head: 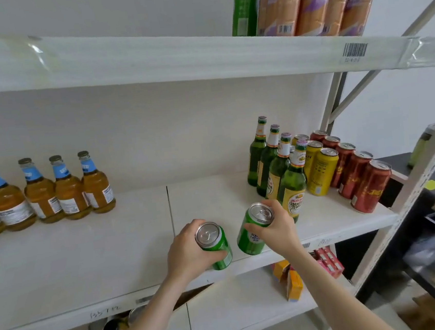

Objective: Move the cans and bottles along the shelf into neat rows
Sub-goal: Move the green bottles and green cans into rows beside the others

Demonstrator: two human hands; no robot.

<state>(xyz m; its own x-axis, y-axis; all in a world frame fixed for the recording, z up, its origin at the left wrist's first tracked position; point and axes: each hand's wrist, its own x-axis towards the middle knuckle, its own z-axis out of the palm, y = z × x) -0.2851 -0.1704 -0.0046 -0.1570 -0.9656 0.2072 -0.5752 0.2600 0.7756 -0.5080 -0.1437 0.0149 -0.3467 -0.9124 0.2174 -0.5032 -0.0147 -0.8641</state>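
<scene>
Left can [213,241]: green body, silver top with ring pull; tilted, at the front edge of the middle shelf [86,259]. Whether its base touches the board cannot be told.
Right can [251,238]: same green body and silver top, leaning slightly left; just beside the left can with a narrow gap, in front of the green bottles. White lettering on its side, too blurred to read.
Left hand [187,254]: fingers curled round the left can from its left side.
Right hand [277,225]: fingers and thumb wrapped round the upper part of the right can from its right side.
Green bottles [290,181]: four, glass, in a file running front to back, right part of the shelf; yellow labels, the front one showing the word "Beer".
Yellow cans [321,170]: a file just right of the green bottles; print not legible.
Red cans [369,186]: a file at the right end of the shelf; gold script, unreadable.
Amber bottles [69,191]: a row at the left, blue neck labels, white body labels; text too small.
Top shelf bottles [314,1]: tan with purple bands, one green bottle at their left; lettering only partly visible.
Barcode sticker [355,50]: on the top shelf's front edge.
Shelf edge writing: handwritten marks, illegible.
</scene>
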